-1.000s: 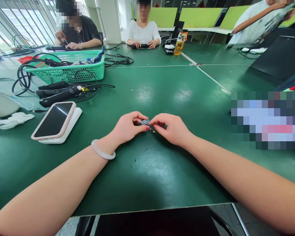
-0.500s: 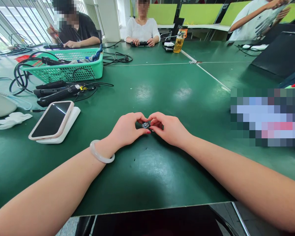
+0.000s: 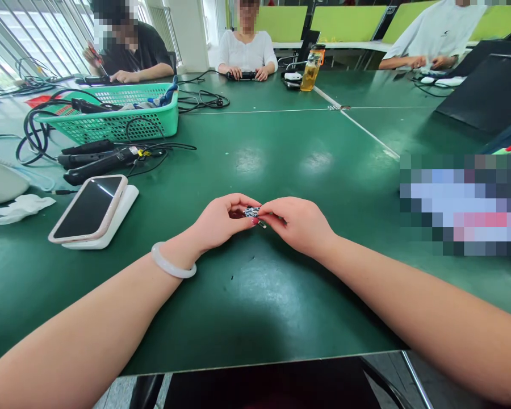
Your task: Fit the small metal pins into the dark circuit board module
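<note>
A small flat black piece with white markings [image 3: 251,212] is pinched between the thumb and fingers of my left hand [image 3: 219,222], a little above the green table. My right hand [image 3: 300,223] meets it from the other side, its thumb and forefinger closed on the piece's right edge. Below the fingertips pokes out a small pale, metallic-looking loop [image 3: 262,225]; whether it is joined to the piece I cannot tell. A pale bangle [image 3: 172,262] circles my left wrist.
On the green table [image 3: 281,307], a phone [image 3: 89,207] rests on a white box at left. Behind it are black handheld tools [image 3: 102,162], cables and a green basket [image 3: 128,128]. A bottle [image 3: 312,71] stands far off; three people sit around the table.
My fingers have shifted on the small piece, tilting it flatter, and the pale loop shows more below. The person at far right has lowered both hands to the table.
</note>
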A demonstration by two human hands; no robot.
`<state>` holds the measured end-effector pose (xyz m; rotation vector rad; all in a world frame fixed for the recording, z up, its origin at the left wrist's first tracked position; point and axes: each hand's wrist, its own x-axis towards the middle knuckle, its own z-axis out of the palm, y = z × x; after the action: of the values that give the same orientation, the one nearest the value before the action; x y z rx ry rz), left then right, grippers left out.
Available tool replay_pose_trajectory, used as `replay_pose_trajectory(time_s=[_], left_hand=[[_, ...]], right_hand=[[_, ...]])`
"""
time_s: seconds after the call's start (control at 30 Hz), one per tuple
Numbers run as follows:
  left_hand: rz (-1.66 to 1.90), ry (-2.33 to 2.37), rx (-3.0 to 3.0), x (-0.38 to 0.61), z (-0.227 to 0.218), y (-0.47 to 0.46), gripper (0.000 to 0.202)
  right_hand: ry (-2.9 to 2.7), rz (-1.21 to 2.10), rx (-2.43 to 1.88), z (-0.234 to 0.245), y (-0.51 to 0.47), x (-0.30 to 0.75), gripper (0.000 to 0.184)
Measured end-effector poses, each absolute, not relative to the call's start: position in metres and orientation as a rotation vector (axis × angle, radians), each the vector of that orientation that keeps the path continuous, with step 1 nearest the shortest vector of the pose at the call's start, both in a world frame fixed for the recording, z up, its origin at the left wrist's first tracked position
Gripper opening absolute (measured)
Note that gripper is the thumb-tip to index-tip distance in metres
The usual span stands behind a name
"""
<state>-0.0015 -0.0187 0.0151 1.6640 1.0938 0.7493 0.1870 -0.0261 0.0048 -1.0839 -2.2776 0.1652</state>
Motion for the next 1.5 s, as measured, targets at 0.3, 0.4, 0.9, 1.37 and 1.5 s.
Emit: replay_pose_trajectory(time_s=[0.3,0.4,0.9,1.37,1.5], left_hand=[[0.742,1.1,1.567,-0.004,0.012,-0.015,0.034],[0.729,1.111,1.581,-0.004,0.01,-0.014,0.035],[0.723,1.117,1.63,-0.004,0.008,-0.015,0.029],[0.69,1.155,1.677,-0.001,0.014,-0.018,0.028],[0.674,1.166,1.691,-0.001,0.013,-0.019,0.027]], right_hand=[[-2.294,0.274,-1.301,0.007,-0.028,0.19,0.011],[-2.382,0.315,-1.381,0.005,-0.027,0.188,0.014],[-2.33,0.604,-1.421,0.0,-0.014,0.189,0.013],[-2.593,0.6,-1.18,0.01,-0.025,0.202,0.006],[-2.504,0.501,-1.365,0.009,-0.023,0.203,0.007]])
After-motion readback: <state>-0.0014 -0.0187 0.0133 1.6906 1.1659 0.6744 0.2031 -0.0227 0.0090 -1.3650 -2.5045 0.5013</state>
